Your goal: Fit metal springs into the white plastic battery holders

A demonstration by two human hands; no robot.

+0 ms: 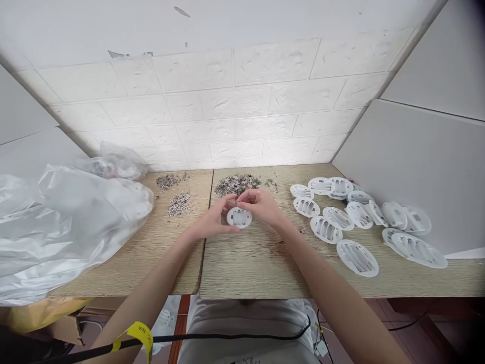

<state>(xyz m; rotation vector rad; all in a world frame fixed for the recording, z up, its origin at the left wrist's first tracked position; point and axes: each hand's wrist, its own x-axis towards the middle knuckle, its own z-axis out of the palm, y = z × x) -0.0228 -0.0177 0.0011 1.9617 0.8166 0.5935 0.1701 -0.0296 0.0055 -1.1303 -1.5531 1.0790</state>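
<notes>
At the wooden table, the white disc sits between your hands, slots running away from you; your left hand grips it; your right hand pinches at its far edge, contents unclear.

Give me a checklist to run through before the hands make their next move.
1. Left hand steadying the white, rounded, slotted plastic piece: ok, thumb and fingers span its left side.
2. Right hand in position: ok, fingertips by the piece's far edge.
3. Small part between the right fingertips: cannot tell, too small to make out.
4. Heap of tiny silvery-grey metal parts nearby: ok, just beyond the hands.
5. Similar white slotted pieces on the right lying singly: not ok, several overlap.
6. Large, crumpled, whitish plastic bag clear of the hands: ok, off to the left.
</notes>
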